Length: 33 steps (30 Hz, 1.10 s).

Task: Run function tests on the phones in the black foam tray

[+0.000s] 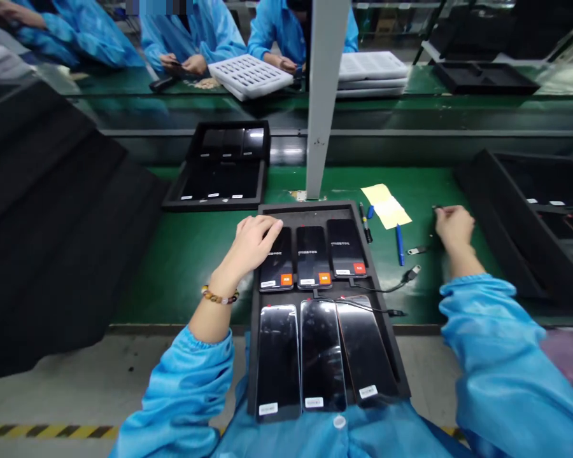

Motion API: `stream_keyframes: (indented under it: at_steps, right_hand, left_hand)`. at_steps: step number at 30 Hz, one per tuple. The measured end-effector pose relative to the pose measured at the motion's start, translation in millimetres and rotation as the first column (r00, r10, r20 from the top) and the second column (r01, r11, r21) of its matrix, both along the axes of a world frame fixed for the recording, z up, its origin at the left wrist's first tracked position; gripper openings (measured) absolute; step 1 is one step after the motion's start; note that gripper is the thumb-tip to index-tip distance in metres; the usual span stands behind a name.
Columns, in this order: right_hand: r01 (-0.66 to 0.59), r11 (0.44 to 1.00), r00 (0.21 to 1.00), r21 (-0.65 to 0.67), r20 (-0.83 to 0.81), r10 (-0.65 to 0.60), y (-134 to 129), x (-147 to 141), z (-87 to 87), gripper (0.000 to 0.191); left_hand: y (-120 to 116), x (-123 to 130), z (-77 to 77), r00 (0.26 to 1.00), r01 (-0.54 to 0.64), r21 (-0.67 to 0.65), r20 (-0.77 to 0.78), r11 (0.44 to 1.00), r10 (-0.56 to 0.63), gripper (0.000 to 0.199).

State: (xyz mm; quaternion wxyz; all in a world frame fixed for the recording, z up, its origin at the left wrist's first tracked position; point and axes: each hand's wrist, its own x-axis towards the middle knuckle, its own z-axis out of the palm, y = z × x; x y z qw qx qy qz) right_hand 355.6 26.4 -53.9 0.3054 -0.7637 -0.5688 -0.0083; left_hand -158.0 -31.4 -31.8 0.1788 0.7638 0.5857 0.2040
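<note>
A black foam tray (334, 207) holds two rows of dark phones. My left hand (254, 243) rests over the tray's upper left edge, fingers bent across the top of the upper left phone (279, 264); whether it grips anything cannot be seen. The upper middle phone (314, 254) and upper right phone (346, 245) show small text and orange-red labels. Short black cables run from these two, one ending in a metal plug (411, 273). On the right, my right hand (454, 228) pinches a small dark object (437, 207) above the green table.
Near the tray lie a yellow paper (386, 207), a blue pen (400, 245), a black pen (365, 224) and a small metal-ended stick (416, 251). Black trays stand at the back left (169, 202) and right (496, 222). People in blue sit across.
</note>
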Motion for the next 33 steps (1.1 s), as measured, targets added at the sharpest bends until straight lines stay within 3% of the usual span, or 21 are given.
stream_keyframes:
  at_steps: [3, 5, 9, 12, 15, 17, 19, 22, 25, 33]
  right_hand:
    - [-0.041, 0.997, 0.997, -0.062, -0.065, 0.037, -17.8, 16.8, 20.2, 0.071]
    - [-0.083, 0.992, 0.995, -0.100, -0.059, 0.078, -39.3, 12.0, 39.8, 0.064]
    - [-0.325, 0.923, 0.941, -0.207, 0.028, 0.338, -97.9, -49.7, 66.8, 0.048]
    - [-0.644, 0.741, 0.752, -0.192, 0.025, 0.659, -140.1, -122.6, 65.1, 0.030]
    - [-0.815, 0.548, 0.554, -0.189, 0.022, 0.832, -168.7, -190.8, 54.0, 0.021]
    - [-0.856, 0.472, 0.464, -0.209, 0.090, 0.881, -178.7, -227.6, 46.6, 0.019]
    - [-0.874, 0.432, 0.400, -0.225, 0.175, 0.900, -182.3, -257.1, 40.0, 0.022]
    - [-0.867, 0.420, 0.349, -0.267, 0.276, 0.896, -179.9, -288.5, 29.8, 0.025]
    - [-0.832, 0.455, 0.353, -0.318, 0.329, 0.876, -174.9, -305.2, 20.9, 0.023]
    - [-0.781, 0.506, 0.392, -0.367, 0.344, 0.853, -171.3, -312.7, 15.4, 0.025]
  left_hand:
    - [-7.0, -10.8, -11.9, 0.999, -0.010, 0.030, 0.038, 1.000, 0.008, 0.047]
    - [-6.2, -12.5, -19.7, 0.998, -0.016, 0.051, 0.054, 0.999, 0.013, 0.045]
    - [1.8, -7.0, -31.4, 0.996, -0.015, 0.063, 0.087, 0.998, 0.010, 0.044]
    - [4.6, -1.2, -38.5, 0.994, 0.005, 0.057, 0.111, 0.998, -0.012, 0.047]
    - [2.3, 1.5, -43.3, 0.991, 0.015, 0.077, 0.133, 0.997, -0.026, 0.049]
    - [-0.4, 1.7, -43.6, 0.987, 0.013, 0.086, 0.157, 0.996, -0.026, 0.049]
    - [-3.0, 1.7, -41.5, 0.984, 0.001, 0.088, 0.180, 0.996, -0.016, 0.047]
    - [-5.4, 2.7, -37.2, 0.986, -0.015, 0.091, 0.165, 0.996, 0.000, 0.045]
    - [-5.6, 3.9, -36.2, 0.990, -0.019, 0.082, 0.138, 0.996, 0.008, 0.046]
    - [-5.6, 3.3, -38.4, 0.984, -0.028, 0.052, 0.175, 0.998, 0.019, 0.048]
